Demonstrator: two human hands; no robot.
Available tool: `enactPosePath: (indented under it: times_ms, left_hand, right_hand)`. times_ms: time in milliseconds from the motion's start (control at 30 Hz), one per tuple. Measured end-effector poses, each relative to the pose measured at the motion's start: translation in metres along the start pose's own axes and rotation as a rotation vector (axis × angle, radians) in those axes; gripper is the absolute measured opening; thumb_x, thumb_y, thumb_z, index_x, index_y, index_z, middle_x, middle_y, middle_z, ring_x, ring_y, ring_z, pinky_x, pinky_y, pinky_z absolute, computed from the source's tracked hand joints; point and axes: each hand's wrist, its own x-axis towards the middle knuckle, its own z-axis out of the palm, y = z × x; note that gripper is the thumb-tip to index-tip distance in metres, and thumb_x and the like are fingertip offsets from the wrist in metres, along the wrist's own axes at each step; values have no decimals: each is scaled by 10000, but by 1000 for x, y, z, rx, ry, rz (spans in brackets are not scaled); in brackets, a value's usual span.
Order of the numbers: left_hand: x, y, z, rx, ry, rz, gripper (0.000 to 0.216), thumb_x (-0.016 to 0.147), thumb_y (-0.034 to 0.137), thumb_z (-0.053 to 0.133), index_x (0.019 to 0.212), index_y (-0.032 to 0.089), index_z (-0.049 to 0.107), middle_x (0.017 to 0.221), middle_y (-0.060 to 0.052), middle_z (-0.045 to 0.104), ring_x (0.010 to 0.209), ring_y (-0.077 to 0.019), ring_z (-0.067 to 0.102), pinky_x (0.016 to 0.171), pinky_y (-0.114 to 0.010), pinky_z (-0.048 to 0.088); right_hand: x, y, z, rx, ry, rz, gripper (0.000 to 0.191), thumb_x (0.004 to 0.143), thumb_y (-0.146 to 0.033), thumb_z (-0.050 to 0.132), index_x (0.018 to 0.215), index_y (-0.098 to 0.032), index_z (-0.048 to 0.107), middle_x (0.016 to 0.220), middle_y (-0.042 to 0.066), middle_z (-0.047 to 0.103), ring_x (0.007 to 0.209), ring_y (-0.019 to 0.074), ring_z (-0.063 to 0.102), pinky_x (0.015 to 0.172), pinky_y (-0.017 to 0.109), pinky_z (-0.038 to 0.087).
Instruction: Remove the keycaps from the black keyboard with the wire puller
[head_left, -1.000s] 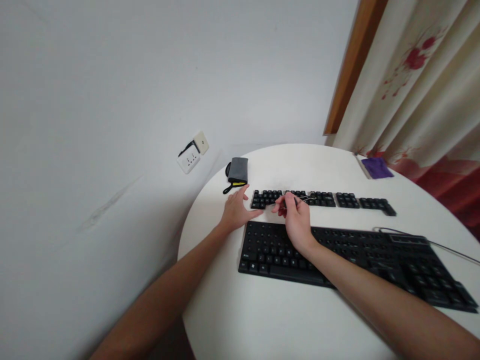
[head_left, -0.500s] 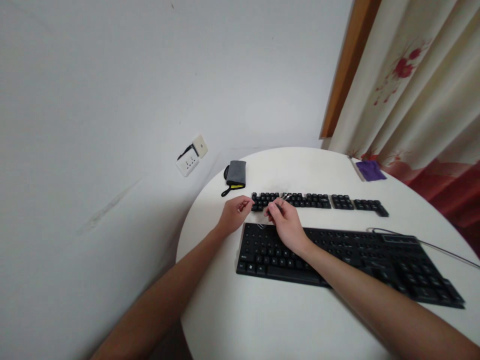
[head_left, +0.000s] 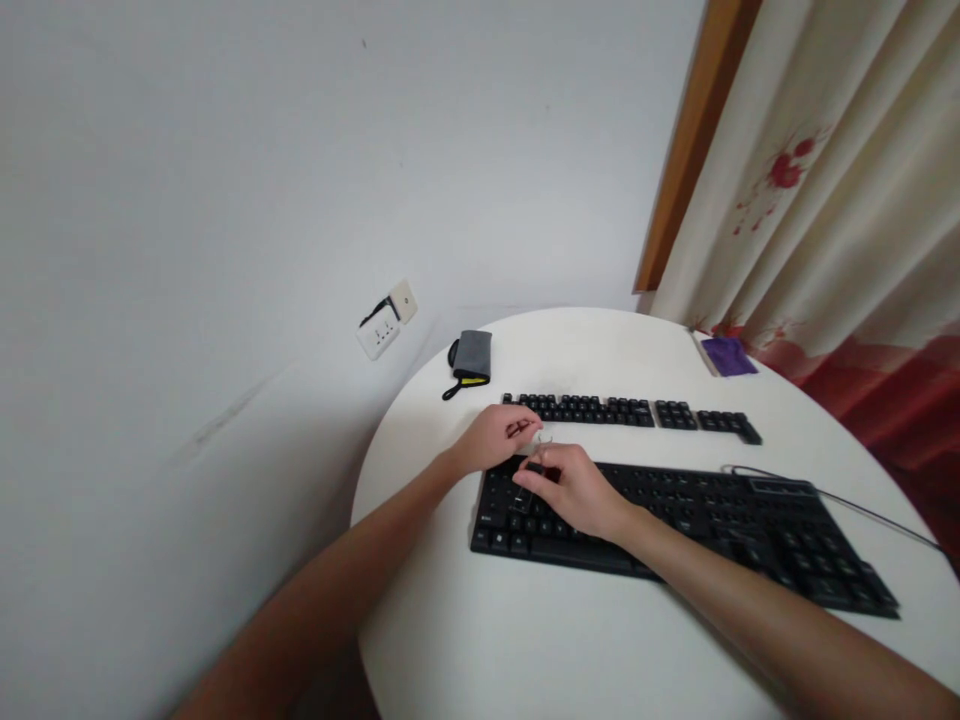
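Observation:
My right hand (head_left: pixel 574 490) is closed over the left part of a black keyboard (head_left: pixel 630 552). Pinched in its fingers is a keycap puller (head_left: pixel 535 468) with a small dark body and thin metal wires at its ends. The lower end hangs over the left-hand keys. My left hand (head_left: pixel 496 436) is just beyond the keyboard's upper left corner, fingertips pressed together beside the puller's upper wires. What those fingertips hold, if anything, is too small to make out. Behind the hands lies a row of loose black keycaps (head_left: pixel 630 412) on the table.
All of this is on a round white table (head_left: pixel 600 640) against a white wall. A grey cloth pouch (head_left: pixel 472 355) lies at the back left, a purple cloth (head_left: pixel 727 356) at the back right. The keyboard's cable (head_left: pixel 847 503) runs off to the right.
My right hand has come down and nearer with the puller, from beside the loose keycaps to over the keyboard. My left hand has shifted right, towards it. The view has tilted slightly.

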Motion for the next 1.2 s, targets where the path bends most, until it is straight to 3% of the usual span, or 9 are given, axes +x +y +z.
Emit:
enactPosePath:
  times_ms: [100,233,333,433,600,867,1033,1100,1200]
  left_hand:
    - [20,9,3,17,-74,24,187,894,257,577,916,183,747,778,-9,710,673,-129,594,627,-222,428]
    - [38,14,13,-2,-38,19,205,903,257,565,921,177,752,761,-7,706,655,-130,581,615,-225,423]
    - [37,13,19,-36,-16,13,220,916,253,545,934,167,747,792,-17,723,679,-137,603,645,-232,441]
    - [29,10,17,-23,-78,19,187,890,228,573,921,176,751,827,-24,735,718,-150,624,663,-240,450]
    - [18,9,-1,-124,-208,23,222,904,316,588,910,167,752,779,-26,720,673,-141,598,620,-232,439]
    - [19,5,-15,-200,-304,-63,239,911,320,561,908,164,742,792,-36,730,712,-158,635,655,-244,473]
    - [19,13,-5,-330,-260,-81,291,952,343,499,939,154,719,849,-50,712,750,-160,643,689,-268,514]
    - [18,17,4,-421,-240,-70,233,907,329,591,1016,159,707,971,-76,713,855,-184,665,762,-302,541]
    - [14,21,18,-466,-196,-32,316,809,307,735,1094,178,689,1099,-99,690,944,-209,672,833,-343,559]
  right_hand:
    - [-4,-4,0,-99,-101,-67,309,956,-405,586,790,-186,727,763,39,668,678,173,590,640,285,431]
    - [-8,-5,-1,-221,-191,-180,297,979,-380,556,837,-195,739,801,56,662,725,177,613,665,282,444]
    - [-11,-2,-2,-237,-195,-191,283,986,-382,544,897,-200,742,825,56,665,748,179,621,675,280,450]
    - [-12,1,-2,-194,-168,-143,275,984,-380,550,897,-194,732,839,58,675,766,184,626,704,286,462]
    - [-9,4,-1,-134,-84,-64,294,980,-366,550,769,-199,670,785,46,674,726,187,602,711,301,453]
    - [-4,12,-1,31,129,173,355,960,-409,541,700,-192,647,625,4,637,574,161,557,561,270,403]
    - [2,5,-28,64,391,170,385,939,-457,568,668,-194,648,550,-12,585,517,139,519,514,256,391]
    - [1,6,-42,49,455,159,394,929,-472,581,660,-192,643,561,-2,598,521,139,524,514,258,397]
    - [-4,14,-57,28,513,141,375,928,-470,584,700,-187,674,579,5,603,529,143,537,522,266,405]
